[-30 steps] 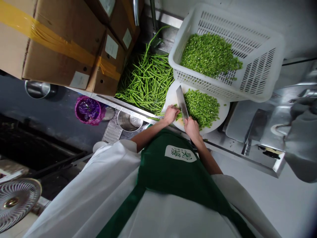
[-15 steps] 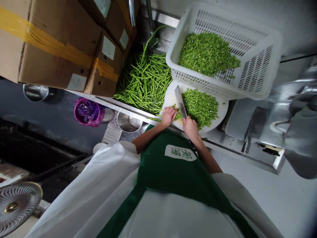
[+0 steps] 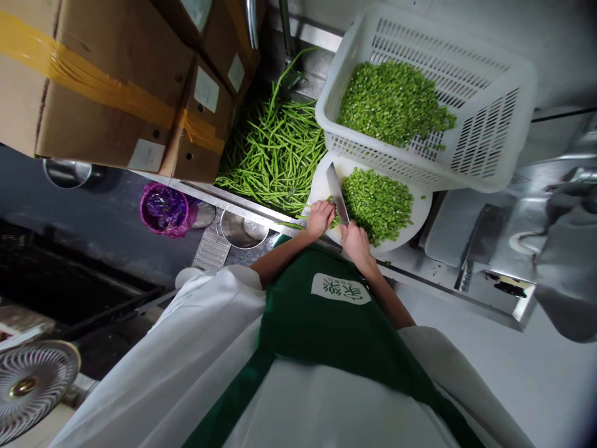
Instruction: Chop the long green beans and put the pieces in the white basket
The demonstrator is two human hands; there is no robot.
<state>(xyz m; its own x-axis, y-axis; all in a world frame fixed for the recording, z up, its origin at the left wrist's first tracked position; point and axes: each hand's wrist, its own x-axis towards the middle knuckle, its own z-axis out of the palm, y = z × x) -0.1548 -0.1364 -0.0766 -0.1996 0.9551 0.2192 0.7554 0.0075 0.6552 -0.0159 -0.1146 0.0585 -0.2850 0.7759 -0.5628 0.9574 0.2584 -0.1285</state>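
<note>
Metal counter (image 3: 429,272), green stalks (image 3: 273,162)

Boxes (image 3: 116,87) stand at left; a white basket (image 3: 392,159) holds chopped pieces (image 3: 392,102); the stalks heap beside a round board (image 3: 321,178), which bears a chopped pile (image 3: 377,204); the left hand (image 3: 320,218), fingers curled closed, has a few uncut stalks (image 3: 291,224); the right hand (image 3: 356,242) is wrapped round the knife (image 3: 336,194).

Has chopped stalks (image 3: 377,205) on the cutting board (image 3: 417,214), whole stalks (image 3: 275,158) to its left, cardboard boxes (image 3: 135,53) farther left, a basket (image 3: 487,112) holding more behind, a cleaver (image 3: 485,233) right.
</note>
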